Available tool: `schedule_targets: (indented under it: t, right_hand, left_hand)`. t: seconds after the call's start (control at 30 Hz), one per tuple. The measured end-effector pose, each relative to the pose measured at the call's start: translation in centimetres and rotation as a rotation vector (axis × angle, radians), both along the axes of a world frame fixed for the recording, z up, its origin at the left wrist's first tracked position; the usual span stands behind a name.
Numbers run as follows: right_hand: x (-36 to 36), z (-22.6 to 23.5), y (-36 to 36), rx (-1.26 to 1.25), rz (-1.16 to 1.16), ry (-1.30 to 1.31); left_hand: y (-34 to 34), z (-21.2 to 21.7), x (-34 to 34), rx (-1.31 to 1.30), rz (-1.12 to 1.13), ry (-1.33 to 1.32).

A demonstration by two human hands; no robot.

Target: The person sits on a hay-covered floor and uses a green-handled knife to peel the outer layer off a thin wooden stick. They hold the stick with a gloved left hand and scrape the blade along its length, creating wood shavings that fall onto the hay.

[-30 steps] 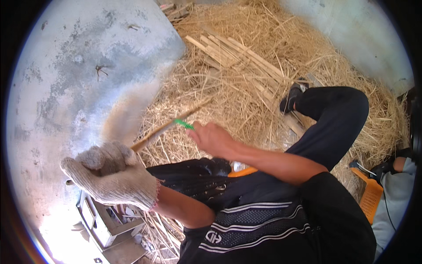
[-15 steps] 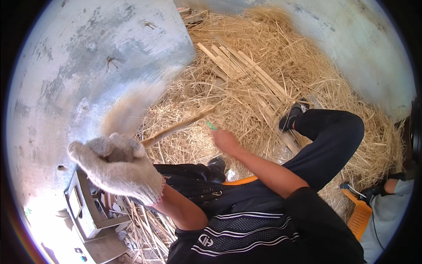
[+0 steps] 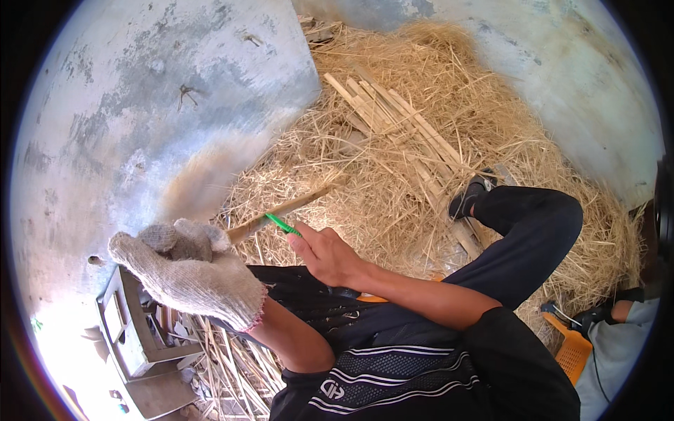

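Glove (image 3: 225, 288) of pale knit covers the left hand (image 3: 186, 270), which is closed in a fist around the near end of a wooden strip (image 3: 302, 201). The left forearm (image 3: 298, 337) rises from below, angled up and to the left. The strip slants out of the fist, up and to the right, over dry straw (image 3: 498, 112). The bare right hand (image 3: 328, 258) grips a green tool (image 3: 284, 225), its tip at the strip just beyond the fist; whether it touches, I cannot tell. The right forearm (image 3: 407, 295) reaches in from the right.

Farther out, a bundle of flat strips (image 3: 421, 126) lies on the straw, near a shoe (image 3: 469, 198) and a bent, dark-trousered leg (image 3: 537, 235). A patchy wall (image 3: 126, 140) rises on the left; below the fist stands a wooden cabinet (image 3: 147, 351), loose sticks (image 3: 239, 368) beside it. At far right are an orange chair (image 3: 574, 356) and another person's grey clothing (image 3: 635, 337).
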State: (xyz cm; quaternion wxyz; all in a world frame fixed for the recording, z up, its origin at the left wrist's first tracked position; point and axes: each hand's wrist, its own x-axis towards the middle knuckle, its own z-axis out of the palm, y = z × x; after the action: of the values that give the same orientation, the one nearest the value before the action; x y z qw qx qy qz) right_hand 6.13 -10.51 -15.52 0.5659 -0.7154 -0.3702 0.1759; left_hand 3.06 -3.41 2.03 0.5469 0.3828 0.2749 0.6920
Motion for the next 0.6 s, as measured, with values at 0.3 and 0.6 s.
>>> schedule_targets:
  t: [0.3,0.6]
  right_hand:
    - [1.4,-1.4,-1.4,-0.271,-0.102,0.109]
    - [2.7,-7.8,-0.7,-0.294,-0.241,0.022]
  left_hand:
    - [-0.4,-1.2,-0.7,0.090,-0.040,0.009]
    - [-0.8,-0.1,0.5,0.072,0.115,0.070]
